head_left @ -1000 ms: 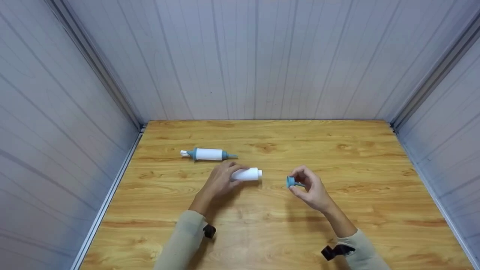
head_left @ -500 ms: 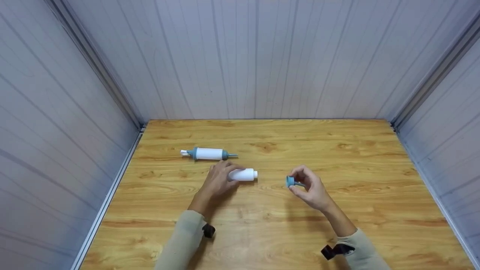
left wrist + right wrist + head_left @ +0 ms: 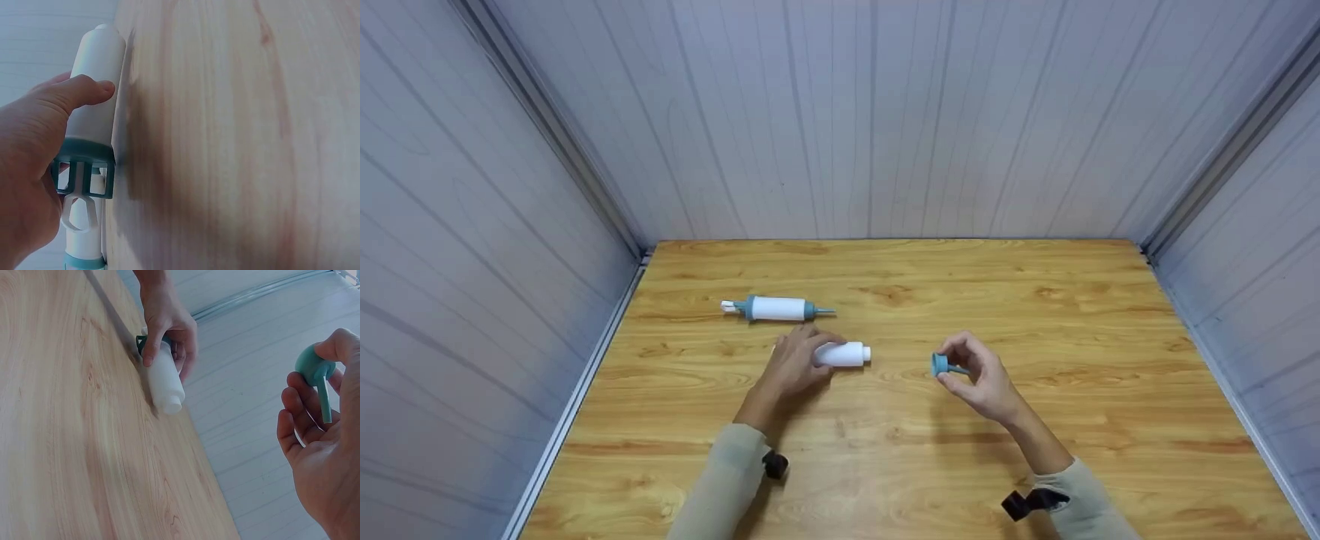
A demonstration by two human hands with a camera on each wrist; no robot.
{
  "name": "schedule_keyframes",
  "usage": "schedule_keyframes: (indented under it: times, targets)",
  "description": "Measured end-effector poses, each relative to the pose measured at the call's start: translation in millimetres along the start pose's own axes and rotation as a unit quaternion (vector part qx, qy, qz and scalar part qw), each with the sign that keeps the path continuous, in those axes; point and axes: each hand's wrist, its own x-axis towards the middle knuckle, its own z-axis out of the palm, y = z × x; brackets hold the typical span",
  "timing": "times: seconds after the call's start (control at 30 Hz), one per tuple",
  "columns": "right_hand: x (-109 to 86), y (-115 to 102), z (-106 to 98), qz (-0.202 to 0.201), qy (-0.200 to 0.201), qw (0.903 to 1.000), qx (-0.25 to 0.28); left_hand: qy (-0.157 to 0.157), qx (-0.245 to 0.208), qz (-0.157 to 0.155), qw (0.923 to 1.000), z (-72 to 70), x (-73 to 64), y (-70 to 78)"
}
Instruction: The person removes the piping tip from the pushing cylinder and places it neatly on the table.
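My left hand (image 3: 793, 361) grips a white syringe-like barrel (image 3: 846, 355) that lies on its side, low over the table, its short white neck bare and pointing right. In the left wrist view the thumb presses along the barrel (image 3: 97, 115). A teal collar (image 3: 87, 151) and a white pull ring (image 3: 79, 212) show at its rear end. Off to the right, above the table, my right hand (image 3: 982, 379) pinches a teal nozzle cap (image 3: 940, 364) between thumb and fingers. The cap's wide mouth faces the barrel across a gap; its thin spout (image 3: 324, 402) points back toward the palm.
A similar syringe (image 3: 778, 308), white with teal ends, a thin nozzle and a white ring handle, lies just beyond my left hand. The wood-grain table (image 3: 1080, 315) meets pale panelled walls (image 3: 840, 120) at the back and both sides.
My left hand has drawn the barrel a little to the left, widening the gap to the nozzle cap. The right hand stays almost still with the cap.
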Motion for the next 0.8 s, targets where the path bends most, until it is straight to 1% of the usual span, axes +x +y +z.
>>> schedule_keyframes:
  times: [0.03,0.07,0.17,0.37,0.53,0.8]
  targets:
    - [0.0,0.3,0.0,-0.001,0.000,1.0000,0.001,-0.006,0.003,-0.007,1.0000,-0.5,-0.4,1.2]
    - [0.1,0.5,0.0,-0.001,0.000,1.0000,0.002,-0.015,-0.005,-0.018,0.9997,-4.4,-0.8,6.0]
    - [0.4,0.9,0.1,-0.004,0.001,1.0000,0.003,-0.027,-0.002,-0.033,0.9991,-5.0,-1.1,8.3]
    - [0.8,0.9,0.5,-0.008,0.000,0.9999,0.007,-0.033,-0.007,-0.041,0.9986,-5.3,-1.5,9.2]
    - [0.9,0.7,0.7,-0.007,-0.001,1.0000,0.006,-0.026,-0.005,-0.049,0.9985,-5.7,-0.9,9.6]
    - [-0.6,0.6,0.9,0.007,-0.002,0.9999,0.008,-0.008,-0.004,-0.039,0.9992,-7.3,-2.8,10.4]
